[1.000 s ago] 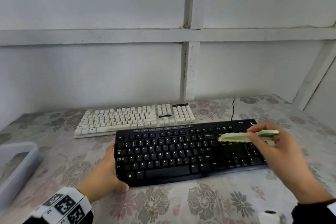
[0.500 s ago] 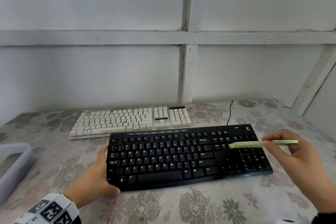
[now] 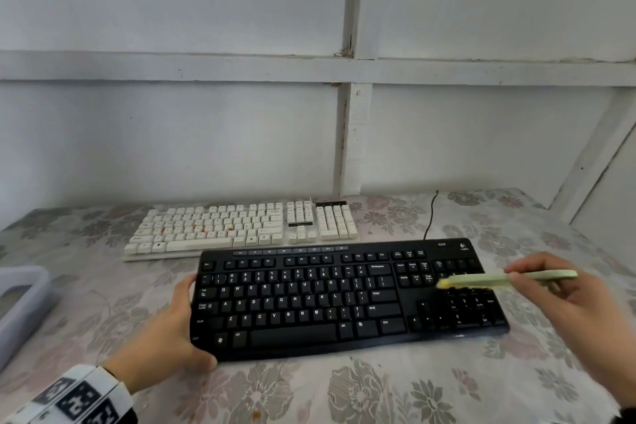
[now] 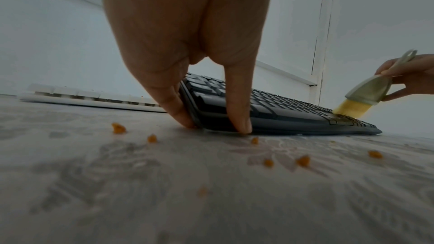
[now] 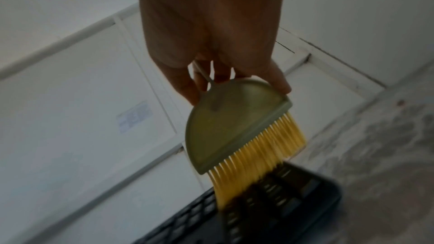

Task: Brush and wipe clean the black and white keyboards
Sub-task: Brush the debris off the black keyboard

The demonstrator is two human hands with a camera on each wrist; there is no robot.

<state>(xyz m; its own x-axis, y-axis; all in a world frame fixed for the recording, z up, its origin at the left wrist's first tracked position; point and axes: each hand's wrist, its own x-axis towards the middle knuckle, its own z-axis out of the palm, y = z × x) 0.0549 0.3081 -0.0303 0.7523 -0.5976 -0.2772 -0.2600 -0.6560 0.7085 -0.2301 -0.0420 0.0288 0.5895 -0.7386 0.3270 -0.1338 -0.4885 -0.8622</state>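
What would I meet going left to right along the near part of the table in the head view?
Grey plastic tray → left hand, gripping the keyboard's left end → black keyboard → brush over the number pad → right hand holding its handle.
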